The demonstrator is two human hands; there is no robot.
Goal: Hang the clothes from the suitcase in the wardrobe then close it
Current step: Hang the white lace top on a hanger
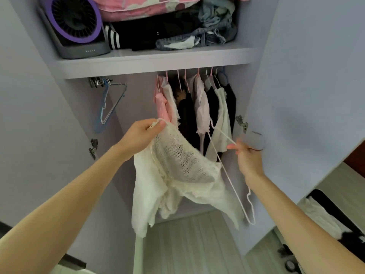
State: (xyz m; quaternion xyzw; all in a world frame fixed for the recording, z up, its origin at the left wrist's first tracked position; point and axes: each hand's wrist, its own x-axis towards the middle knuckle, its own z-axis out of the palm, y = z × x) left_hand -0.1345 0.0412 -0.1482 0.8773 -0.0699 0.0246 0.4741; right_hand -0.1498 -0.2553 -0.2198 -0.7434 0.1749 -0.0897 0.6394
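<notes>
Head view
Wardrobe (158, 62): both doors are swung wide, the left door (29, 95) and right door (308, 76) framing the opening the arms reach through.
Open room: bare rail space lies left of the hanging clothes. Only empty hangers (110, 103) dangle there, near the left wall.
Upper shelf: a purple-ringed fan (77, 26) stands at the left. Folded dark clothes, a pink bundle and crumpled grey pieces fill the rest up to the right wall.
Rail: hanging clothes (197, 105) in pink, black and white are packed together on the right half, up to the right wall.
Suitcase (325, 210): partly in view at the lower right behind the right door, with its lid out of sight and a white garment inside.
Cream knit top (177, 175): held in the air in front of the rail at mid-height, not yet on the rail. It droops from its upper left corner, its length running down toward the floor.
Left hand (142, 133): fingers curled tight around the top's upper edge.
White hanger (227, 171): just right of the top and partly behind it. Its long axis slants steeply from upper left, near the hanging clothes, to lower right by the right door.
Right hand (247, 155): fingertips pinch one wire of the hanger.
</notes>
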